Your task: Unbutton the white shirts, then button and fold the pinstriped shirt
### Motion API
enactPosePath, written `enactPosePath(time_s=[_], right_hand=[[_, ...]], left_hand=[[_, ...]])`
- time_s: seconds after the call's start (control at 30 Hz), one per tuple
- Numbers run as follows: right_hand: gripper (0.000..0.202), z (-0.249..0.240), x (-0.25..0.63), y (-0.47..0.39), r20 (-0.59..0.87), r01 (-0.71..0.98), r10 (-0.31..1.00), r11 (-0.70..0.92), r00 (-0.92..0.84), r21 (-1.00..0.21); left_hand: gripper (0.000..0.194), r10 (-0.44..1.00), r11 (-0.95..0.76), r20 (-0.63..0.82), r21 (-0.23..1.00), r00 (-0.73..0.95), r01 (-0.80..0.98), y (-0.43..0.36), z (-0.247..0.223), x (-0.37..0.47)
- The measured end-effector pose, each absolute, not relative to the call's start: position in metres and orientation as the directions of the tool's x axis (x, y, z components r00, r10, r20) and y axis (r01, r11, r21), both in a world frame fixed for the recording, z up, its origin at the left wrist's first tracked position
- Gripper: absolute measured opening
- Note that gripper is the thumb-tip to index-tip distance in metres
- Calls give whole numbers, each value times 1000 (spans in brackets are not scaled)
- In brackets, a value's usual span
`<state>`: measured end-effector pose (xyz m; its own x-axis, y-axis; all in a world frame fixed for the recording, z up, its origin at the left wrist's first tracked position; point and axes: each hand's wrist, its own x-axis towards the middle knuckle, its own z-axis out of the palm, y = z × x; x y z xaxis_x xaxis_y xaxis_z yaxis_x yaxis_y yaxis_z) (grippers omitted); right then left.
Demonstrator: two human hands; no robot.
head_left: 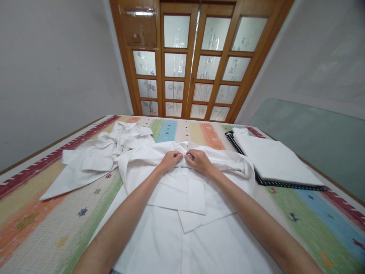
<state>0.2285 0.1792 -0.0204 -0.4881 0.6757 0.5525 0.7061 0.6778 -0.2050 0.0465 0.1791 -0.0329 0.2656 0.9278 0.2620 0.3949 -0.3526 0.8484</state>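
A white shirt [168, 232] lies spread in front of me, its collar end away from me and its cuffed sleeves folded across it. At the collar, my left hand [172, 159] pinches the white cloth between thumb and fingers. Just beside it, my right hand [197, 160] is closed on the same part of the shirt, the fingertips of both hands nearly touching. Whether a button sits between the fingers is too small to make out.
A crumpled white garment [99, 156] lies to the left. On the right is a folded white garment [281, 160] on top of a dark striped cloth [261, 182]. A patterned, striped cover [94, 213] spreads beneath everything. Wooden glass-paned doors [188, 61] stand beyond the far edge.
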Motion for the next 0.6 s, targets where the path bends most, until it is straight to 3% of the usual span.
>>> enactPosePath(time_s=[0.17,0.33,0.6], right_hand=[[12,-20,230,177,563,652,632,731,-533,-203],[13,-23,225,178,551,707,652,691,-521,-151],[12,-21,221,180,529,706,717,651,-453,-278]], left_hand=[[33,924,-361,266,845,274,395,177,-32,47],[34,925,-362,270,843,269,398,178,-33,47],[37,924,-364,263,827,278,427,180,-35,46]])
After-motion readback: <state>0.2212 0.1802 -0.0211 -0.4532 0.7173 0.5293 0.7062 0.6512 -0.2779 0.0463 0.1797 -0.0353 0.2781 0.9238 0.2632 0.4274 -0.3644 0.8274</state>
